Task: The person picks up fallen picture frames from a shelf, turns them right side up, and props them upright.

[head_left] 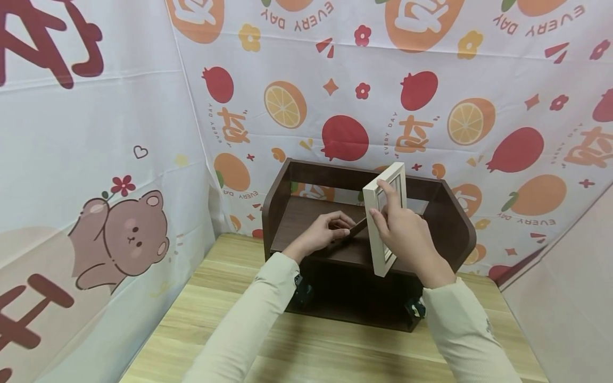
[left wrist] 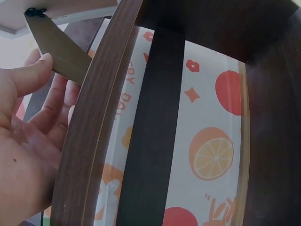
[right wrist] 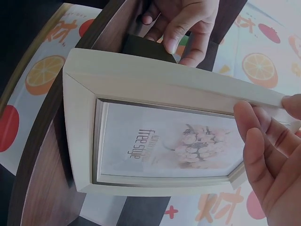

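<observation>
A cream picture frame point(head_left: 374, 229) is held upright above a dark brown desktop shelf point(head_left: 306, 207), its narrow side toward the head camera. My right hand point(head_left: 407, 231) grips the frame along its edge, thumb on one side and fingers on the front. Inside the frame, the right wrist view shows a print of pale flowers point(right wrist: 200, 143) and lettering. At the frame's back, my left hand point(head_left: 325, 234) pinches the dark stand leg point(left wrist: 56, 49), which sticks out at an angle from the back. Whether the frame's lower corner touches the shelf cannot be told.
The shelf has raised side panels point(head_left: 455, 223) and a dark lower compartment point(head_left: 354, 290). It stands on a wood-grain table point(head_left: 230, 266). Behind it hangs a fruit-patterned cloth point(head_left: 345, 106); a cloth with a bear print point(head_left: 129, 239) hangs at the left.
</observation>
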The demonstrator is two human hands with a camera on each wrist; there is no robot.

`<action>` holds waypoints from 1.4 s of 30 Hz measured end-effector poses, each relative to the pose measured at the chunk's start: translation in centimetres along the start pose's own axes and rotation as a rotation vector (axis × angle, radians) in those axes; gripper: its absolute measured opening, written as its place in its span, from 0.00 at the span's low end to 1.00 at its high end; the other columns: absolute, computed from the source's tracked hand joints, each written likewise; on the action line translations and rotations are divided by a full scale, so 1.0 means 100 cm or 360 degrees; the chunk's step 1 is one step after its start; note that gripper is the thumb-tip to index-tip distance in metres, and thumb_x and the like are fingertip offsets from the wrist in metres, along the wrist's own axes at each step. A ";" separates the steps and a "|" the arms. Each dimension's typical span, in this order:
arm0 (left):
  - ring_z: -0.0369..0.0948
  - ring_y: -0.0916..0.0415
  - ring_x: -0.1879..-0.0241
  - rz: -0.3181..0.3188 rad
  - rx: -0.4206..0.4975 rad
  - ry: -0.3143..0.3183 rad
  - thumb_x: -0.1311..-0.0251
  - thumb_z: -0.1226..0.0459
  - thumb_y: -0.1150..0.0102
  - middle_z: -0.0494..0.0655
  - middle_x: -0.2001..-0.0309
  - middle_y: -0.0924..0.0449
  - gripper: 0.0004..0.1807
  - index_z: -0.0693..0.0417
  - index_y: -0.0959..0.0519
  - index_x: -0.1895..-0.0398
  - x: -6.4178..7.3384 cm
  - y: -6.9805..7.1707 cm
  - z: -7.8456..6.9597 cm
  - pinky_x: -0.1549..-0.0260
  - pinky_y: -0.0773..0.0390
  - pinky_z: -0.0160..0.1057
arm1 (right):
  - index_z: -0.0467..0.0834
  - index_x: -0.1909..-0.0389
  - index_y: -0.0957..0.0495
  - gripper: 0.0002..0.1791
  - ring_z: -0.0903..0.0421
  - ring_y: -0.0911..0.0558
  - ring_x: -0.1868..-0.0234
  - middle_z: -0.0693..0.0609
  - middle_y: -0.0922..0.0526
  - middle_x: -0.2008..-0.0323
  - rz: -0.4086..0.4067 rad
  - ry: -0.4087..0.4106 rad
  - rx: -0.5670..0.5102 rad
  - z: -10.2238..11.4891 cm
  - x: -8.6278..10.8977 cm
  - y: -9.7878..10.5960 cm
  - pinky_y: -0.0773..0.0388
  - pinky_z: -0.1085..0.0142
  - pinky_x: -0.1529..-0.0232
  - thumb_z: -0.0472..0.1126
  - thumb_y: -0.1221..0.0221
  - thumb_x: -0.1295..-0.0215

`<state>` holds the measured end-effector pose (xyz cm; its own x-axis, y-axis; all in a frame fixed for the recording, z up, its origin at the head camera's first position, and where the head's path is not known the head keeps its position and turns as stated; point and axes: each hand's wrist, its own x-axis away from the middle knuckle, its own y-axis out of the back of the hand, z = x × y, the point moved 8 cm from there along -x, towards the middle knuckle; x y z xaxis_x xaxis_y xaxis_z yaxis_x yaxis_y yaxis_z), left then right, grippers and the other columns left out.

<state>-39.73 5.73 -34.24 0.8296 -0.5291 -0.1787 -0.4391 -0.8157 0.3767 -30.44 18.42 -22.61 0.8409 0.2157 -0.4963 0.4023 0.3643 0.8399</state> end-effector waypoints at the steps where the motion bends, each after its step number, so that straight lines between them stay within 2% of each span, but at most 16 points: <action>1: 0.40 0.24 0.58 0.0000 -0.0001 0.0001 0.33 0.66 0.45 0.54 0.50 0.20 0.10 0.53 0.22 0.50 0.000 0.000 0.000 0.66 0.27 0.34 | 0.46 0.28 0.48 0.33 0.57 0.32 0.86 0.49 0.24 0.79 0.0004 -0.0002 -0.0007 0.000 0.000 0.000 0.36 0.64 0.83 0.48 0.47 0.28; 7: 0.40 0.24 0.59 -0.0029 -0.0008 0.0028 0.34 0.66 0.44 0.53 0.51 0.20 0.11 0.53 0.21 0.50 0.000 0.002 0.003 0.66 0.26 0.34 | 0.46 0.28 0.49 0.33 0.58 0.32 0.86 0.49 0.23 0.78 0.0026 0.0006 -0.0016 0.001 0.000 0.000 0.36 0.65 0.83 0.47 0.47 0.28; 12: 0.42 0.22 0.57 -0.0150 0.0031 0.0066 0.36 0.66 0.40 0.52 0.51 0.19 0.14 0.55 0.21 0.48 0.007 0.007 0.004 0.61 0.24 0.36 | 0.47 0.28 0.49 0.33 0.58 0.32 0.85 0.50 0.23 0.78 0.0045 -0.0007 -0.0047 0.001 0.001 0.000 0.36 0.65 0.82 0.47 0.47 0.29; 15: 0.43 0.23 0.55 -0.0238 0.0061 0.0008 0.37 0.66 0.40 0.54 0.52 0.19 0.15 0.58 0.22 0.47 0.015 0.010 -0.001 0.58 0.24 0.37 | 0.47 0.28 0.49 0.34 0.58 0.32 0.84 0.51 0.23 0.79 0.0054 -0.0009 -0.0075 0.001 0.001 0.001 0.36 0.65 0.81 0.47 0.46 0.29; 18: 0.41 0.23 0.58 -0.0279 0.0063 -0.0101 0.37 0.65 0.39 0.54 0.53 0.19 0.16 0.60 0.22 0.48 0.024 0.009 -0.010 0.57 0.24 0.37 | 0.47 0.28 0.50 0.34 0.59 0.32 0.84 0.50 0.23 0.78 0.0066 -0.0014 -0.0085 0.000 0.001 0.000 0.36 0.65 0.81 0.47 0.46 0.29; 22: 0.38 0.26 0.60 -0.0238 0.0042 -0.0203 0.38 0.62 0.38 0.53 0.54 0.20 0.17 0.60 0.22 0.48 0.034 -0.002 -0.023 0.58 0.25 0.37 | 0.48 0.27 0.50 0.34 0.59 0.32 0.84 0.50 0.23 0.78 0.0065 -0.0019 -0.0086 -0.002 0.001 -0.001 0.36 0.65 0.82 0.47 0.46 0.29; 24: 0.38 0.26 0.60 -0.0207 0.0036 -0.0222 0.39 0.62 0.37 0.53 0.53 0.20 0.17 0.58 0.22 0.48 0.038 -0.010 -0.028 0.58 0.25 0.38 | 0.48 0.27 0.51 0.35 0.59 0.32 0.84 0.50 0.23 0.78 0.0066 -0.0015 -0.0093 -0.002 0.001 -0.001 0.37 0.65 0.82 0.46 0.46 0.29; 27: 0.38 0.25 0.59 -0.0163 0.0037 -0.0227 0.41 0.61 0.34 0.53 0.52 0.20 0.18 0.55 0.22 0.49 0.043 -0.023 -0.033 0.57 0.24 0.37 | 0.48 0.27 0.51 0.34 0.59 0.32 0.85 0.50 0.23 0.78 0.0076 -0.0014 -0.0094 -0.002 0.001 -0.001 0.37 0.65 0.82 0.46 0.46 0.29; 30: 0.36 0.24 0.59 -0.0140 0.0043 -0.0183 0.43 0.60 0.32 0.48 0.53 0.20 0.19 0.51 0.23 0.49 0.046 -0.036 -0.033 0.57 0.23 0.35 | 0.47 0.28 0.51 0.34 0.59 0.32 0.85 0.50 0.22 0.78 0.0082 -0.0018 -0.0094 -0.002 0.002 0.000 0.37 0.66 0.82 0.45 0.46 0.29; 34: 0.36 0.25 0.59 -0.0176 0.0073 -0.0152 0.45 0.61 0.31 0.46 0.55 0.20 0.21 0.49 0.25 0.49 0.049 -0.046 -0.033 0.58 0.24 0.33 | 0.48 0.28 0.50 0.33 0.59 0.32 0.85 0.50 0.23 0.78 0.0090 -0.0020 -0.0101 -0.002 0.001 0.000 0.37 0.66 0.83 0.45 0.46 0.29; 42: 0.45 0.25 0.59 -0.0279 0.0178 -0.0205 0.44 0.64 0.32 0.53 0.54 0.23 0.24 0.53 0.30 0.47 0.051 -0.062 -0.032 0.60 0.25 0.32 | 0.48 0.29 0.50 0.34 0.59 0.33 0.85 0.50 0.24 0.79 0.0071 -0.0023 -0.0120 -0.003 0.000 -0.001 0.37 0.66 0.83 0.46 0.45 0.29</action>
<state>-31.70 8.84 -34.61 0.8486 -0.3968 -0.3498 -0.3338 -0.9147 0.2277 -30.55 18.67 -22.72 0.8628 0.2200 -0.4551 0.3364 0.4221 0.8418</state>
